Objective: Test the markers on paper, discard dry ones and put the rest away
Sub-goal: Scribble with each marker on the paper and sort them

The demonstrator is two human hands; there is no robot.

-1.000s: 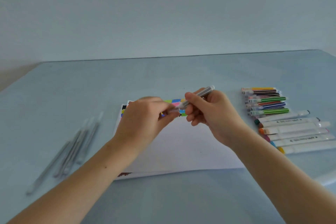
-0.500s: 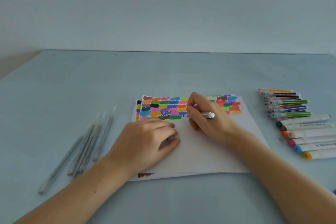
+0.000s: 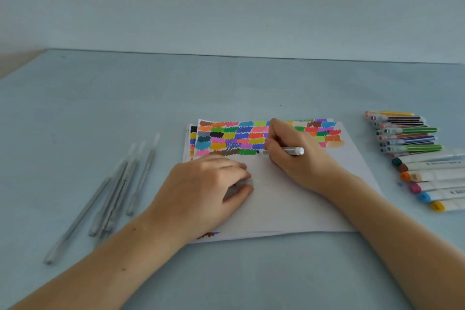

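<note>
My right hand point(image 3: 294, 158) grips a thin grey marker point(image 3: 289, 151) with a white end, its tip down on the white paper point(image 3: 289, 209) just right of the green swatch. The paper's upper part is filled with several rows of coloured test swatches point(image 3: 234, 138). My left hand point(image 3: 203, 189) rests curled on the paper's left half and seems to pinch a small pale cap; I cannot tell for sure.
Several thin grey markers point(image 3: 118, 184) lie in a loose bundle on the table at the left. At the right lies a row of thin coloured markers point(image 3: 407, 133), and below it a row of thick white markers point(image 3: 432, 181) with coloured caps. More sheets lie under the top paper.
Both hands dropped from mid-air, where they were pulling the marker apart, to the paper. The marker tip now touches the sheet; since half a second ago little has shifted.
</note>
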